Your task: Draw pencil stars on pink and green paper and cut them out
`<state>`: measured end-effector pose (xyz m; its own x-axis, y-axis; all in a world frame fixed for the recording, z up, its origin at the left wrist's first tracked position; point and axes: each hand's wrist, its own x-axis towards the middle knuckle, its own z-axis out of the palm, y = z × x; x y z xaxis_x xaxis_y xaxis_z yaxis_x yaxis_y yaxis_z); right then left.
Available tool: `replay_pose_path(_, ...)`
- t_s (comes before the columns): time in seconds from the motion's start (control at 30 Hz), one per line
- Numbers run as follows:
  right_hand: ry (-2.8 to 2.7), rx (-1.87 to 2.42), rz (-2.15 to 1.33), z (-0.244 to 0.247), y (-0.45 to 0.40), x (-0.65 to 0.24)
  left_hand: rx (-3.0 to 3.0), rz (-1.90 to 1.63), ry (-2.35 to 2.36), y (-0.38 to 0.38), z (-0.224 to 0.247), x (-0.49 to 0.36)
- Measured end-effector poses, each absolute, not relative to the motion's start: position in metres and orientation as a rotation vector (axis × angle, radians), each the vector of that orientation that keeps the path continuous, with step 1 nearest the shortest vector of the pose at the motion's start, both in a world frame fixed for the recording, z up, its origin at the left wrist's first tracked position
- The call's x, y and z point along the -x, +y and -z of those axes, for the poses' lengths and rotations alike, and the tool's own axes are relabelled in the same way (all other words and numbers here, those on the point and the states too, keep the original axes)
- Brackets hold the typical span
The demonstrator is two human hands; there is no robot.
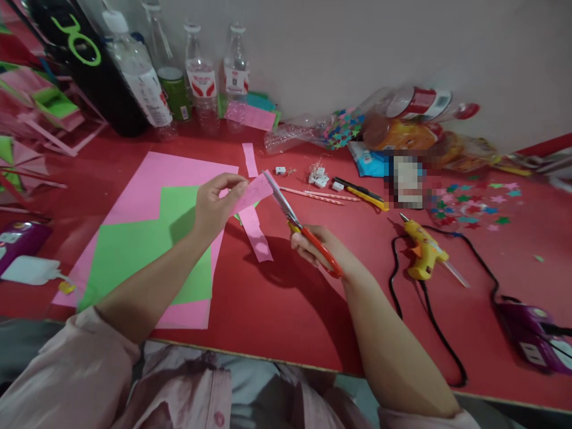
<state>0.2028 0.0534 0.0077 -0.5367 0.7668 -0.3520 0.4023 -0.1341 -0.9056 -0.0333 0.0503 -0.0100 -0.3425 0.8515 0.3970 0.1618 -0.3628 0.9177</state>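
Note:
My left hand point(218, 202) pinches a small pink paper piece point(255, 192) between thumb and fingers, above the table. The fingers of my right hand point(319, 247) are wrapped round red-handled scissors point(313, 238), whose blades point up and left and meet the right end of that paper. Below the held piece, a pink strip point(258, 238) lies on the red table; a shorter strip point(249, 159) lies behind. Under my left forearm are a green sheet point(129, 250) and a larger pink sheet point(179, 167).
Plastic bottles point(203, 83) and a black cylinder point(96, 65) stand along the wall. A yellow glue gun point(422, 250) with its black cord lies right, near a cutter point(361, 193) and scattered foam stars point(473, 208). Pink paper models point(49, 101) stand at the left.

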Motion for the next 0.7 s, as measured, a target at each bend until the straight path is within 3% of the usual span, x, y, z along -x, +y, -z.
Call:
replay_pose_path(0.27, -1.891, 1.298, -1.783, -0.008, 0.056, -0.208, -1.370, -1.471, 1.211, 0.053, 0.007, 0.033)
replay_pose_path(0.7, -1.873, 1.110, -1.935, -0.003, 0.041, -0.191, -1.316, -1.572, 1.072, 0.045, 0.010, 0.025)
